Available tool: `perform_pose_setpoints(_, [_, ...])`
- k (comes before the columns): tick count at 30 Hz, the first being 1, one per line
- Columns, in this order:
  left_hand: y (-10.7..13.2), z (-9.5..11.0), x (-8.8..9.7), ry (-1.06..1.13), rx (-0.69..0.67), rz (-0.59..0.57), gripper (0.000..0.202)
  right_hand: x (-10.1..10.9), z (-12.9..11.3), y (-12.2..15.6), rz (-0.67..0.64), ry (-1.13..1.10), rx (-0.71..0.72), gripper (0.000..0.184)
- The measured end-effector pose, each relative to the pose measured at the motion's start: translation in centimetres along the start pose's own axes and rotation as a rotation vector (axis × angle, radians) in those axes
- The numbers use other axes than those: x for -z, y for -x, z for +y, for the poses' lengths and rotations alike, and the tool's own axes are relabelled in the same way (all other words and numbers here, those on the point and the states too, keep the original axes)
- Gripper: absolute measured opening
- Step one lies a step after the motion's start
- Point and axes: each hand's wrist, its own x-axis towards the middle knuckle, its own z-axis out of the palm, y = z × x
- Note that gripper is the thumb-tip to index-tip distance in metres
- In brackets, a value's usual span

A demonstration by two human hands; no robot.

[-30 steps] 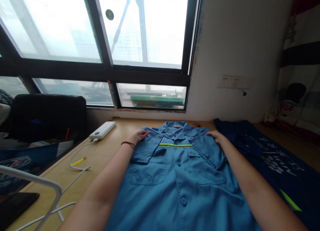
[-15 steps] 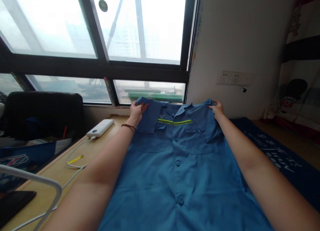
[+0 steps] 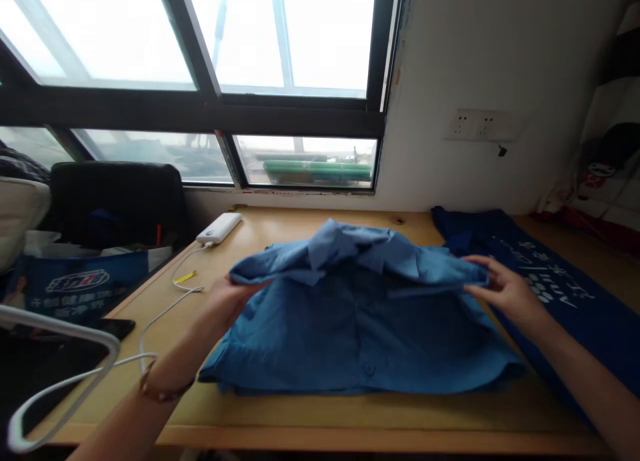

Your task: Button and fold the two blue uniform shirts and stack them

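Note:
A light blue work shirt [image 3: 350, 314] lies on the wooden table [image 3: 310, 421], its upper half folded down toward me over the lower half. My left hand [image 3: 227, 301] grips the left end of the fold, fingers closed on the cloth. My right hand [image 3: 503, 291] pinches the right end of the fold. The collar part bunches up in the middle of the fold. A bracelet sits on my left wrist.
A dark blue garment with white print [image 3: 540, 281] lies right of the shirt. A white power bank [image 3: 219, 227] with a white cable [image 3: 165, 308] sits at the back left. A white hanger [image 3: 60, 374], a black chair [image 3: 117, 201] and a blue bag [image 3: 75, 284] are at left.
Both hands lifted the shirt's shoulders off the table, then brought them toward me, folding the top half over the lower half. The camera view dropped lower.

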Motion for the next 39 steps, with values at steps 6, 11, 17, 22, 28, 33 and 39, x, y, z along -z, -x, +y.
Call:
perform_pose_setpoints(6, [6.7,-5.4,6.3,-0.875,-0.258,-0.204,0.033,-1.9,5.3,8.9,-0.277,0.542,0.166,0.05])
perform_pose_setpoints(11, [7.8,-5.1,5.8,-1.073,-0.583,-0.168,0.021,-2.1,3.9,9.1,-0.311,0.724,0.32,0.06])
perform_pose_setpoints(17, [8.3,-5.4,5.7,-1.074,-0.547,-0.048,0.02,-1.1,2.7,9.2,-0.23,0.742,0.384,0.055])
perform_pose_setpoints(22, [8.9,-5.3,5.9,-0.994,-0.514,0.024,0.02,0.3,2.3,10.6,-0.099,0.716,0.37,0.047])
perform_pose_setpoints(28, [9.5,-5.9,6.4,-1.124,-0.506,0.036,0.018,0.4,4.5,12.9,-0.172,0.676,0.242,0.043])
perform_pose_setpoints(33, [10.7,-4.8,3.3,-1.177,-0.628,0.033,0.028,-0.6,2.9,13.2,-0.219,0.696,0.157,0.04])
perform_pose_setpoints(39, [11.6,-3.4,-4.3,-1.076,-0.541,-0.33,0.042,-6.2,-0.9,11.1,-0.109,0.571,0.178,0.049])
